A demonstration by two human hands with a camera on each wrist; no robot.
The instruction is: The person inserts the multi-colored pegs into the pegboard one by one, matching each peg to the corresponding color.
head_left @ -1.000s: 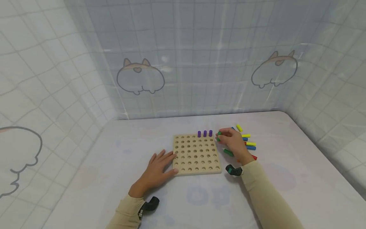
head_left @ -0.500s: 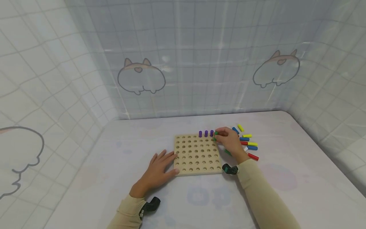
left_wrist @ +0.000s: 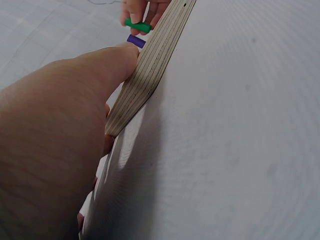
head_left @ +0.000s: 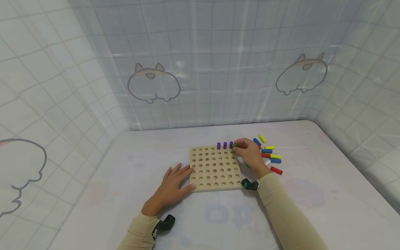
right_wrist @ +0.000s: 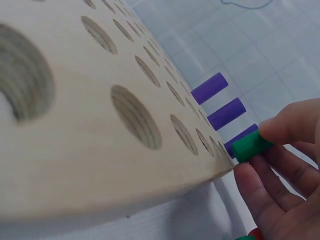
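Observation:
A square wooden pegboard (head_left: 215, 169) with rows of round holes lies on the white table. Three purple pegs (head_left: 224, 145) stand in its far row. My right hand (head_left: 248, 153) pinches a green peg (head_left: 235, 146) at the board's far right corner, beside the rightmost purple peg (right_wrist: 240, 139). The green peg (right_wrist: 251, 145) sits between thumb and fingertips just off the board's edge (right_wrist: 210, 172). My left hand (head_left: 173, 183) lies flat on the table, its fingers touching the board's left edge (left_wrist: 145, 82).
Loose pegs lie right of the board: yellow (head_left: 262, 139), blue (head_left: 267, 151), red (head_left: 276, 170) and others partly hidden by the hand. Quilted white walls (head_left: 200, 69) close in the back and both sides. Wrist cameras (head_left: 249, 184) sit on both sleeves.
My right hand carried the green peg leftward from the loose pile to the board's far right corner. The left hand stayed put on the board's edge.

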